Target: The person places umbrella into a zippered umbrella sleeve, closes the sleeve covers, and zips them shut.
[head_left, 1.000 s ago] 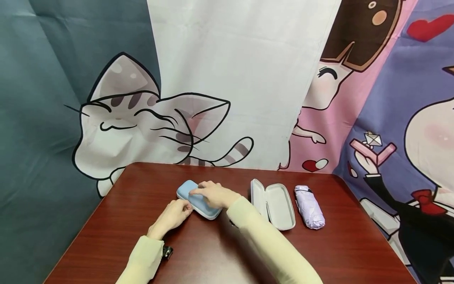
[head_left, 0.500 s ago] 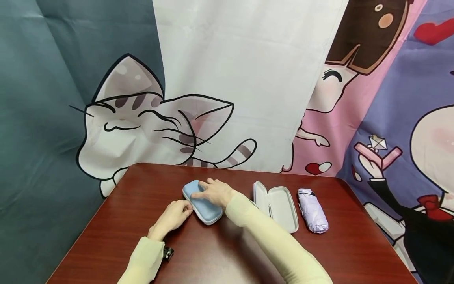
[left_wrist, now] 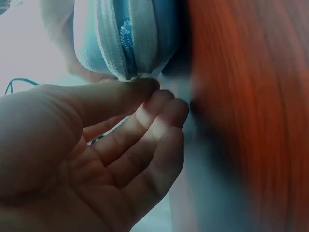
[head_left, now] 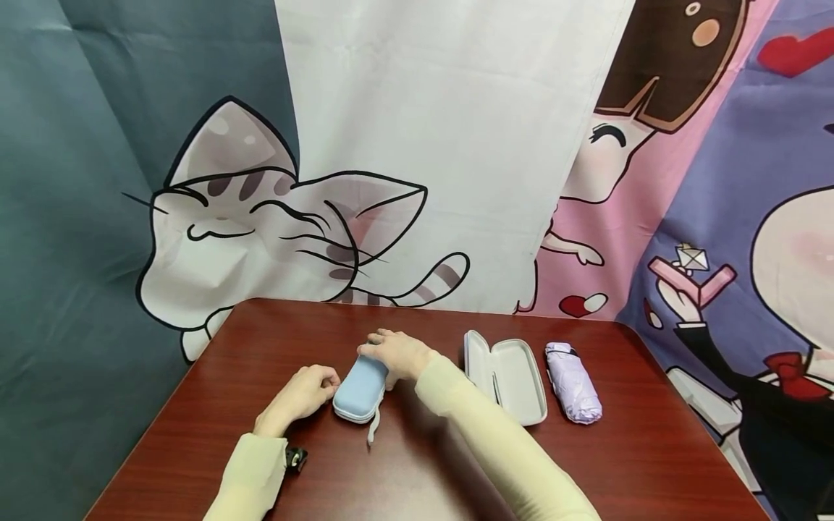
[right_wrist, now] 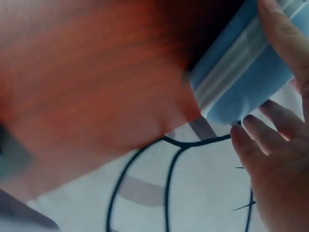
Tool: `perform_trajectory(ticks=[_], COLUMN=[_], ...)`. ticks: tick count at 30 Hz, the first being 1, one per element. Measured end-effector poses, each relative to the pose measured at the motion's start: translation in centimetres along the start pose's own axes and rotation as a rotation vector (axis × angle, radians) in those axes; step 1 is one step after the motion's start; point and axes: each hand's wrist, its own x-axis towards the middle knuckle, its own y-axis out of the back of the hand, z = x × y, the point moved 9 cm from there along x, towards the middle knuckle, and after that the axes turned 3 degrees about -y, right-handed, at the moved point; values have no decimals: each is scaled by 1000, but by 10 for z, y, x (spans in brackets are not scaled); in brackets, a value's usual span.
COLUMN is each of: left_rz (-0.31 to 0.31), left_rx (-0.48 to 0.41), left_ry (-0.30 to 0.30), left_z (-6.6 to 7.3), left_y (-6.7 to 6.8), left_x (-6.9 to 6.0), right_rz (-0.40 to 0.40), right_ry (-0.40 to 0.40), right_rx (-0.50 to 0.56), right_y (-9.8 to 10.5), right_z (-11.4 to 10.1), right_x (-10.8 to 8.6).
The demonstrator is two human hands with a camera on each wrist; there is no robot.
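Nestling between right-hand fingers [right_wrist: 263, 135]: blue case [head_left: 360, 389]

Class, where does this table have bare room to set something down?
Bare table lies between its left edge and the left sleeve, between the left sleeve and right sleeve, and right of the lilac bundle. It is crowded around the blue case, gripped by the right hand with the left hand close, and between the bundle and open case.

Lt-blue case [head_left: 358, 391]; wht strap [head_left: 373, 428] nr. end
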Motion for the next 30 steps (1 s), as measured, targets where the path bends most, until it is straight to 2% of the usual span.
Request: perform_trajectory(ticks=[2,5,8,16,25,30], left_rz=[-32,-78,-97,-79,-104,-112], left_rx=[-37,-104,-138,-125,-149,-144], left_ry=[0,-7,-17,3,9,-15], left_z=[-2,-3,-4,-12,-14,-12], left_y=[2,5,9,19,10,15], left_x=[-3,-8,-12,-15,-14,-17], right_rz=[36,84,119,189,191,230], right_ry=[-8,-12,-32,-115,-250,-293], right_rx=[32,21,8,0,2,-9], right_y=[1,3,4,11,2,5], right_z=[1,1,1,4,6,3], right_x=[0,-2,-4,-11,-24,-22])
